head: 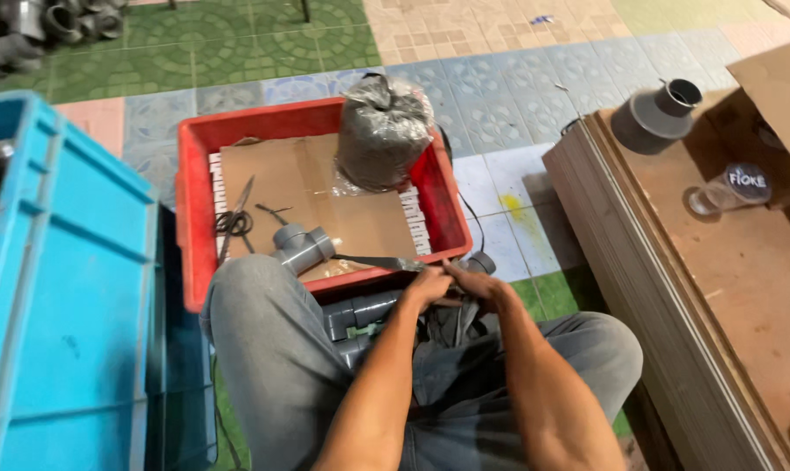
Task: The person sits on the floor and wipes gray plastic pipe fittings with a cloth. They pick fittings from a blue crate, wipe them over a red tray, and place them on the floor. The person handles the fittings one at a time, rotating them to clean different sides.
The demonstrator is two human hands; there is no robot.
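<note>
Both hands met low between the knees, left hand [427, 286] and right hand [475, 283] clenched together on a grey pipe fitting [480, 262] and dark strip at the near rim of the red crate [199, 218], exact hold of each grip too blurred to tell apart. Inside the crate: cardboard sheet [308, 196], grey tee fitting [303, 247], scissors [234, 222], knife [373, 261] pointing toward the hands, tied plastic bag [382, 131]. Likely trouble: a slip toward that blade so near the knuckles, or the fitting rolling off onto the tiled floor [517, 96].
</note>
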